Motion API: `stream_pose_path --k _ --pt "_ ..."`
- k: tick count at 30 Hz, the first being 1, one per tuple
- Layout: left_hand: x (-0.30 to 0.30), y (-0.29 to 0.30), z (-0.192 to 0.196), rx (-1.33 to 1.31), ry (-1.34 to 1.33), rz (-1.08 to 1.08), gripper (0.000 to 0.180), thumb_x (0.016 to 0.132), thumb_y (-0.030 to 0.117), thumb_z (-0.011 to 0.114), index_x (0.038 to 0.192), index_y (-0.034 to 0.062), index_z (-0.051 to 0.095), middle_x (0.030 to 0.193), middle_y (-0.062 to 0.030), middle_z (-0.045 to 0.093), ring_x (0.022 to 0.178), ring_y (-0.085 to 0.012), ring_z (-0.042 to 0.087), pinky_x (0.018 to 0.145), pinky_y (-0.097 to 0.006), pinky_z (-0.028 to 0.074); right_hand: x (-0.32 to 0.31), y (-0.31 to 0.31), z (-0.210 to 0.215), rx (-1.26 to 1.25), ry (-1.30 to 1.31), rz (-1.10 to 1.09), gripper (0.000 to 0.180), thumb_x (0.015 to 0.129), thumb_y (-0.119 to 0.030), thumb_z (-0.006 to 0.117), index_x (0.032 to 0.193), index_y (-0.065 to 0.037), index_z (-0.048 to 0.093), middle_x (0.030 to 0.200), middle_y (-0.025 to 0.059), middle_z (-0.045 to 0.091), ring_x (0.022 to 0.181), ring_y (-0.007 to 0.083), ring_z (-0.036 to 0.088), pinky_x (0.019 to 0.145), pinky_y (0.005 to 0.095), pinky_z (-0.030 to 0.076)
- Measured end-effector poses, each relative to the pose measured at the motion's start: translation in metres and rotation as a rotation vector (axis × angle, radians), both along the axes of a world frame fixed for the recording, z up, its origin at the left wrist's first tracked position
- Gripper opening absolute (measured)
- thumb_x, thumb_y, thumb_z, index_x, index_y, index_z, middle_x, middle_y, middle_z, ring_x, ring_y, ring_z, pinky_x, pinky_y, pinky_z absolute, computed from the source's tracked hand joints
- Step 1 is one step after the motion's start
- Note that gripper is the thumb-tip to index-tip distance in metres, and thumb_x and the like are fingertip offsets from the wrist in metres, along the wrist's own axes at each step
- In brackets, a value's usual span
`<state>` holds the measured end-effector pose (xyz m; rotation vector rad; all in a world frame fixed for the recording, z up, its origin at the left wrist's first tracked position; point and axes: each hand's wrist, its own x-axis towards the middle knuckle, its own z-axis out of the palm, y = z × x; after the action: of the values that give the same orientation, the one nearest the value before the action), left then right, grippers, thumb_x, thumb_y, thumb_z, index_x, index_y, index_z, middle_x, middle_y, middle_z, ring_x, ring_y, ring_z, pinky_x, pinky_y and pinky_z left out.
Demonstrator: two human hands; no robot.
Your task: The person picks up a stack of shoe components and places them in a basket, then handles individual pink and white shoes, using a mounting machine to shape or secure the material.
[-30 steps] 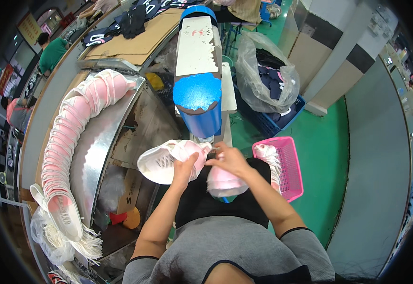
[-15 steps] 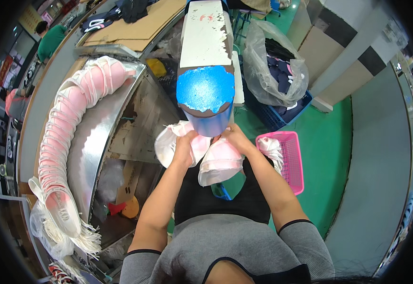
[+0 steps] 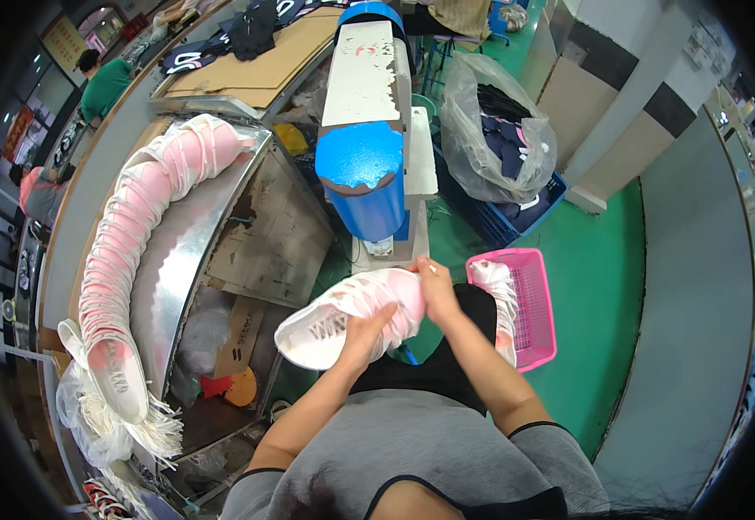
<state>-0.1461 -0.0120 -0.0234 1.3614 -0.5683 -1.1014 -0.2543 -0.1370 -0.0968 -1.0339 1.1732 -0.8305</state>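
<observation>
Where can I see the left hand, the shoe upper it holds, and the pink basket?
Left hand (image 3: pixel 363 338): head view, back of the hand.
Shoe upper (image 3: pixel 370 291): head view, its white strapped part.
Pink basket (image 3: pixel 533 319): head view, bare mesh inside.

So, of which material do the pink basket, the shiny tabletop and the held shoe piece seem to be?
Pink basket: probably plastic, smooth, moulded-looking lattice. Tabletop: likely sheet metal, given silvery reflections. Shoe piece: matte, soft-looking, fabric or synthetic leather; unclear.

Upper (image 3: pixel 356 303) before machine (image 3: pixel 360 165), stack (image 3: pixel 117 251) left, basket (image 3: pixel 533 316) right
</observation>
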Motion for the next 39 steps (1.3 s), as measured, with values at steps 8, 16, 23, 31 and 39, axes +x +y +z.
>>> stream_pose_path --k 8,16,23,31,39 --pt "0.046 -0.003 0.010 -0.021 0.144 0.069 0.040 0.079 0.009 0.068 0.113 -0.0048 0.054 0.105 -0.0101 0.060 0.093 -0.0178 0.060 0.082 -0.031 0.047 -0.037 -0.027 0.038 -0.260 0.173 -0.141 0.022 0.089 -0.018 0.052 0.095 0.000 0.063 0.072 0.0069 0.061 0.072 0.0136 0.058 0.068 0.0268 0.046" --pt "0.080 -0.051 0.002 -0.104 -0.177 0.069 0.036 0.076 0.008 0.068 0.108 -0.0012 0.055 0.098 -0.0059 0.058 0.089 -0.0155 0.057 0.079 -0.030 0.046 0.036 -0.007 0.063 -0.476 0.350 0.378 0.048 0.077 -0.035 0.069 0.106 0.000 0.055 0.092 0.0156 0.065 0.082 0.0256 0.063 0.075 0.0329 0.046" --pt "0.105 -0.079 0.008 -0.012 0.130 -0.048 0.034 0.075 0.002 0.064 0.108 -0.0036 0.055 0.097 -0.0088 0.060 0.085 -0.0171 0.061 0.074 -0.031 0.050 0.038 -0.041 0.049 0.135 -0.185 0.354 0.011 0.088 -0.011 0.054 0.090 -0.001 0.059 0.076 0.0112 0.065 0.071 0.0143 0.057 0.069 0.0265 0.046" --pt "0.123 -0.100 -0.024 0.111 0.474 0.001 0.029 0.075 0.004 0.064 0.101 -0.0055 0.059 0.094 -0.0116 0.064 0.083 -0.0216 0.064 0.075 -0.034 0.052 0.050 -0.069 0.018 0.132 -0.318 0.167 0.016 0.079 -0.001 0.050 0.084 0.004 0.064 0.079 0.0120 0.065 0.069 0.0223 0.064 0.064 0.0314 0.052" --pt "0.149 -0.093 -0.056 -0.152 0.907 0.407 0.026 0.080 0.011 0.061 0.104 0.0006 0.058 0.099 -0.0151 0.064 0.092 -0.0292 0.063 0.088 -0.045 0.050 0.014 -0.062 0.014 0.166 -0.157 0.239 0.027 0.091 -0.025 0.053 0.080 -0.001 0.059 0.069 0.0076 0.060 0.062 0.0148 0.056 0.059 0.0275 0.046"
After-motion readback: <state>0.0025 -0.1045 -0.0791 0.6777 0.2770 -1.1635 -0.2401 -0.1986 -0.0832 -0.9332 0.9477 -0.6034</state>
